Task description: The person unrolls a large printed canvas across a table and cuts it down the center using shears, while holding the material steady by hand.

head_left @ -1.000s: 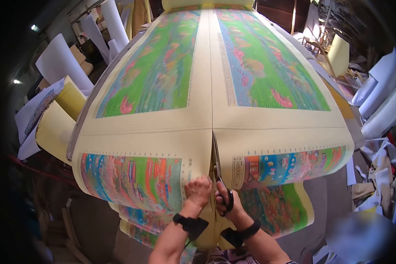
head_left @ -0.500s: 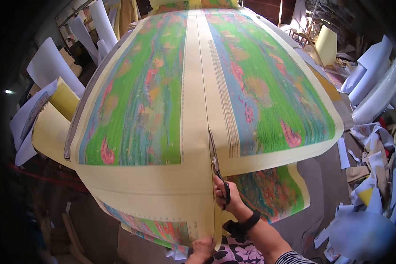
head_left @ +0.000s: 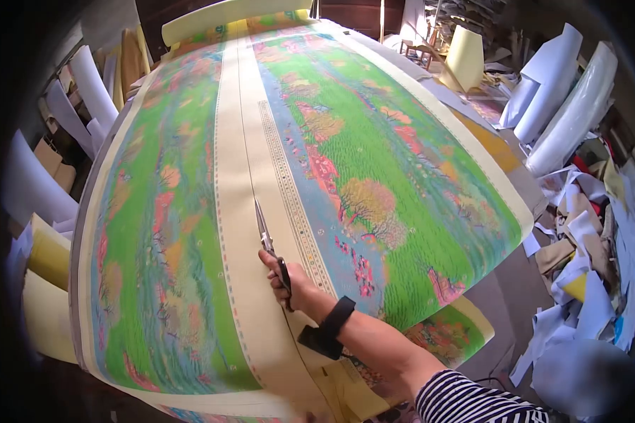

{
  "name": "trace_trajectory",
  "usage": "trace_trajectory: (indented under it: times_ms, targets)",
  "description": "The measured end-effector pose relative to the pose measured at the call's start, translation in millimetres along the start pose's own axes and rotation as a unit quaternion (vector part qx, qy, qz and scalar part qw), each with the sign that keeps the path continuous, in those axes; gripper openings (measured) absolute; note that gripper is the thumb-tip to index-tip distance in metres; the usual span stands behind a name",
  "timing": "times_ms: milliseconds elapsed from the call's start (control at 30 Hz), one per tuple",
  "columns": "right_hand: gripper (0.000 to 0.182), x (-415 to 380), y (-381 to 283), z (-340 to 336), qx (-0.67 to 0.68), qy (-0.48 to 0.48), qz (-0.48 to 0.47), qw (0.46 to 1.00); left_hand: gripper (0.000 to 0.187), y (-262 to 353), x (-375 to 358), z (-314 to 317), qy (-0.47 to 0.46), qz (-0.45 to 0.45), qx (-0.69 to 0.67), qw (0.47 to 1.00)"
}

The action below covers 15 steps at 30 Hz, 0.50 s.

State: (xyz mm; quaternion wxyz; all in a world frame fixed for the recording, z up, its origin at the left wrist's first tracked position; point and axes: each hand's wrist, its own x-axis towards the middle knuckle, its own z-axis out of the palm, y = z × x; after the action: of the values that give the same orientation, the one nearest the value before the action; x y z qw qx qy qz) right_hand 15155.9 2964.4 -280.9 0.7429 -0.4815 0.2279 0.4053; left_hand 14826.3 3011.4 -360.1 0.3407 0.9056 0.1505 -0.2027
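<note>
My right hand [head_left: 298, 287] is closed around the black handles of a pair of scissors [head_left: 264, 227]. Their blades point away from me, on the cream strip between two colourful panels of a large printed sheet [head_left: 241, 310]. Ahead of the tips, a thin dark line runs up the strip. Behind my hand, the sheet is parted along a slit towards the near edge. Green, blue and pink landscape prints fill the left panel [head_left: 169, 233] and the right panel [head_left: 402, 176]. My left hand is out of sight.
A rolled sheet end [head_left: 226, 20] lies across the far end of the table. White and yellow rolls [head_left: 46, 310] stand at the left, and more white rolls [head_left: 575, 106] at the right. Paper scraps [head_left: 578, 261] are heaped on the right. Another printed piece [head_left: 448, 331] hangs below the near edge.
My right hand and the scissors have moved farther up the cream strip, lengthening the slit. My left hand, earlier at the near edge of the sheet, has left the view.
</note>
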Motion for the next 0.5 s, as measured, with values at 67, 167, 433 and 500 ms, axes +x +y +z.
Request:
trace_trajectory:
  times_ms: [67,167,433,500]
  targets:
    - [0.049,-1,-5,0,0.023,-0.027,0.017,0.999,0.022,73,66,-90,0.262,0.094,-0.008,0.960]
    - [0.052,-3,-13,3,0.085,-0.078,0.045,0.992,0.049,107,166,-144,0.367,0.219,0.154,0.891]
    - [0.042,1,-17,-10,0.162,-0.184,0.115,0.963,0.022,153,249,-171,0.183,0.035,0.271,0.944]
    - [0.042,8,-10,-17,0.138,-0.193,0.098,0.967,0.023,142,251,-168,0.198,0.075,0.280,0.936]
